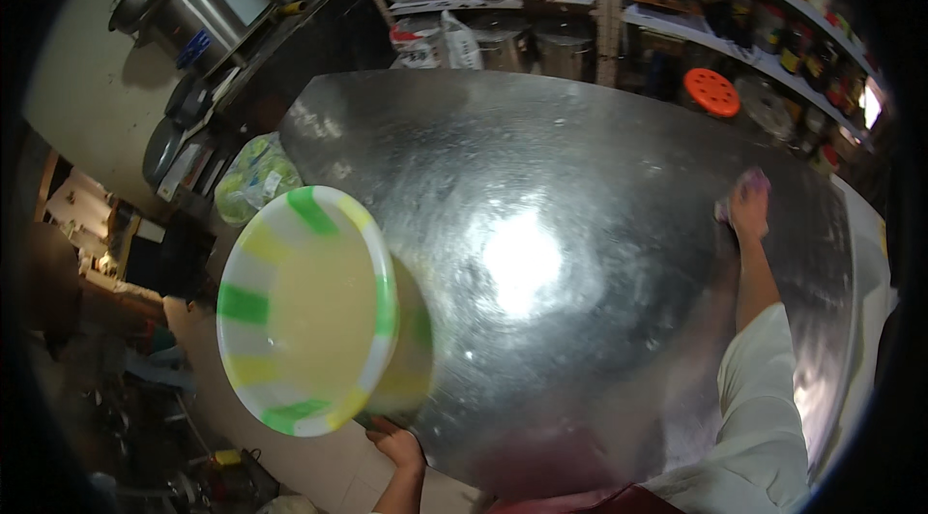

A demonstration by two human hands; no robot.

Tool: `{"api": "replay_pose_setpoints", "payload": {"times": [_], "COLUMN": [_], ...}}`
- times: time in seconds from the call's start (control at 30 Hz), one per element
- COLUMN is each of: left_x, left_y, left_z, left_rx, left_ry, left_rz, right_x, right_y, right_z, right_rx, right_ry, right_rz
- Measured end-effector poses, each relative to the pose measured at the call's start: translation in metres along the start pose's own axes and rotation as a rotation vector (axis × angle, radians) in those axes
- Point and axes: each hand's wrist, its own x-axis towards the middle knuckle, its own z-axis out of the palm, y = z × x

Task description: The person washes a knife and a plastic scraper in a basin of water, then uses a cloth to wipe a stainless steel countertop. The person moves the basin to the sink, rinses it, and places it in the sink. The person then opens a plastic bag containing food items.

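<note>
My right hand (750, 212) presses a crumpled purple cloth (755, 180) onto the stainless steel tabletop (580, 151), near its right end. At the left end of the tabletop stands a large plastic tub (388, 296) with white, green and yellow stripes, holding a cloudy, pale yellow liquid. My left hand (399, 444) is at the near left edge of the table, just below the tub; its fingertips are partly hidden, and whether they grip the edge or something there cannot be told.
A plastic bag of green produce (259, 179) lies behind the tub. Beyond the table's far edge are shelves (725, 35) with jars and bottles, an orange perforated lid (712, 92) and white bags (435, 42). A large steel pot (210, 13) stands at the upper left.
</note>
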Motion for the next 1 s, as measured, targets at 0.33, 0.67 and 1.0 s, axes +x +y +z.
{"api": "replay_pose_setpoints", "payload": {"times": [0.33,0.67,1.0], "left_x": [-0.023,-0.012,-0.009], "left_y": [-0.003,0.005,-0.031], "left_z": [-0.019,-0.002,0.013], "left_rx": [0.127,0.005,-0.273], "left_ry": [-0.037,0.016,-0.538], "left_rz": [0.011,0.242,0.015], "right_x": [-0.095,-0.258,-0.378], "right_y": [-0.456,-0.464,-0.284], "right_z": [0.057,-0.020,-0.124], "right_rx": [0.920,0.891,0.963], "right_ry": [-0.367,-0.535,-0.583], "right_rz": [-0.859,-1.422,-1.505]}}
